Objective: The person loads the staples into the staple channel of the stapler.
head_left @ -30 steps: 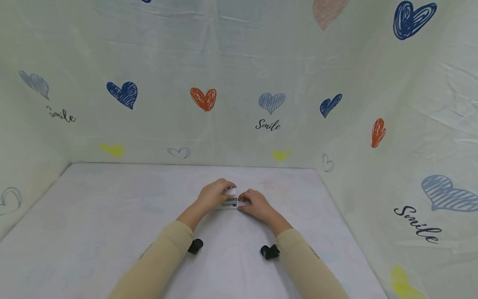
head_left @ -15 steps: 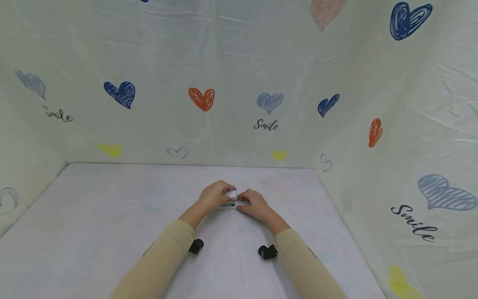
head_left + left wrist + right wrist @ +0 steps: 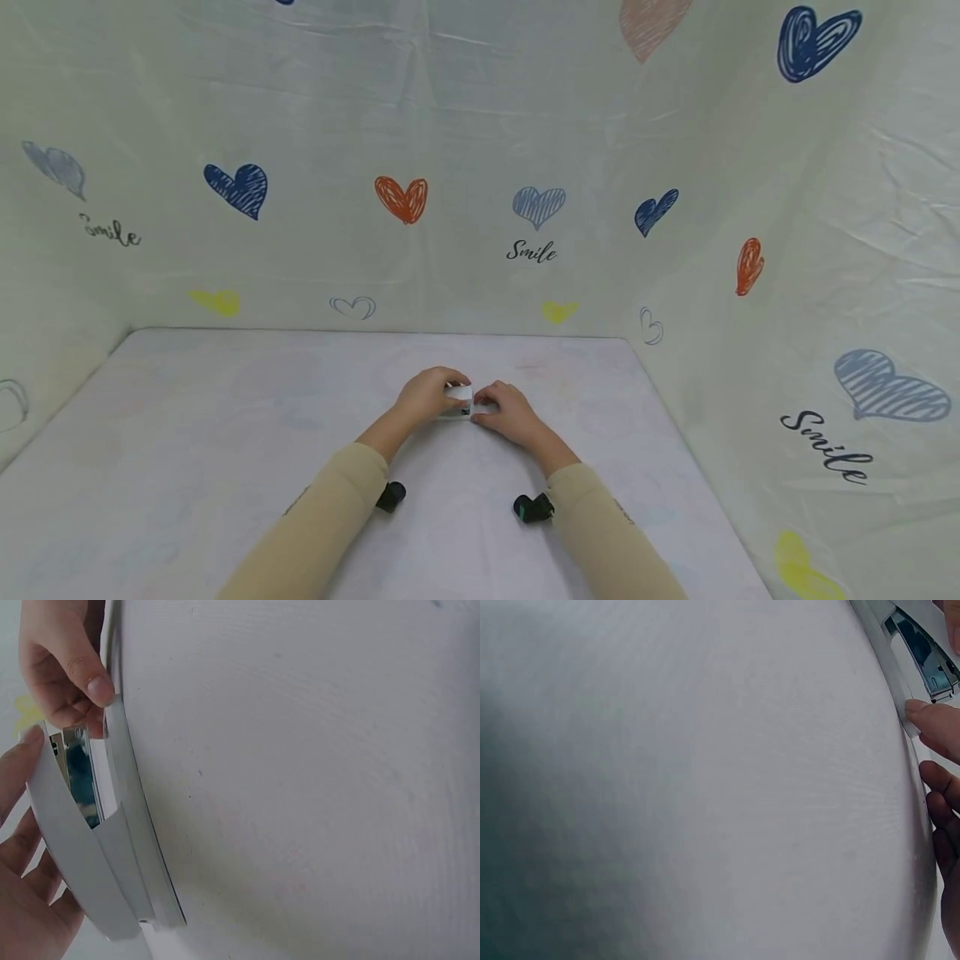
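Observation:
A white stapler (image 3: 82, 855) lies on the white table between both hands. Its upper arm is raised from the base, and the shiny metal staple magazine (image 3: 82, 776) shows in the gap. My left hand (image 3: 431, 393) grips the upper arm, a fingertip at its front end and the other fingers along its far side. With the thumb and fingers, my right hand (image 3: 513, 412) pinches the front end of the stapler base (image 3: 892, 671). In the head view the left fingers hide the rear of the stapler. The right wrist view cuts off part of the right hand.
The white table (image 3: 225, 433) spreads out around the hands. A pale curtain (image 3: 465, 125) printed with hearts and "Smile" stands behind it and along both sides. Black devices (image 3: 392, 497) sit under both wrists.
My left hand has come slightly down with the stapler's upper arm, and less of the metal magazine shows. My right hand keeps its pinch. The head view has shifted slightly.

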The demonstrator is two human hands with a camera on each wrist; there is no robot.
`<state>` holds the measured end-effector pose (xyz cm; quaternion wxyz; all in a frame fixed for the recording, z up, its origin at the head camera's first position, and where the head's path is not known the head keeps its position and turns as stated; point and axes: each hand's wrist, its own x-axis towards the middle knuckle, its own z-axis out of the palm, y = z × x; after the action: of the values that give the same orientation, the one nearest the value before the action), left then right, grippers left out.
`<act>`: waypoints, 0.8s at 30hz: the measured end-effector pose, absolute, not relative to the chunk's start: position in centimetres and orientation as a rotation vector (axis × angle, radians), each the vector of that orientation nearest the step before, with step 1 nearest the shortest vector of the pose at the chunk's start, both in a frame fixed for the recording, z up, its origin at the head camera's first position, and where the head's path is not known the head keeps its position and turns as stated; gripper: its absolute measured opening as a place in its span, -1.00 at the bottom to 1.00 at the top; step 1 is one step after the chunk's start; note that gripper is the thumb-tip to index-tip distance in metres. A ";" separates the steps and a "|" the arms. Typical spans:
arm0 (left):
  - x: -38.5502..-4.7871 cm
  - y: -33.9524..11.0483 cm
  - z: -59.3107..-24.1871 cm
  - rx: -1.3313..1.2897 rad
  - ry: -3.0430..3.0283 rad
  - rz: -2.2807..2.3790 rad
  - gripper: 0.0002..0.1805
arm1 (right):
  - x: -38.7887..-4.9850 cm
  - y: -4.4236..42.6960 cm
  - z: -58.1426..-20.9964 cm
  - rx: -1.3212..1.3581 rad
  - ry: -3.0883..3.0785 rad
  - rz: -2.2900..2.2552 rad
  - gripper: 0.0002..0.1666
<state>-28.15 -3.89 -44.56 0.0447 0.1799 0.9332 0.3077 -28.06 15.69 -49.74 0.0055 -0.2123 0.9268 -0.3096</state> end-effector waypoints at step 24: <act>-25.0 -8.2 -41.7 0.525 2.924 0.954 -0.49 | -26.4 17.3 -46.7 -0.740 2.967 -0.759 -0.66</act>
<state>-24.96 -8.24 -41.72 0.0109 0.1681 0.9371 0.3058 -26.40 17.33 -46.74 -0.0047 -0.2350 0.9417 -0.2410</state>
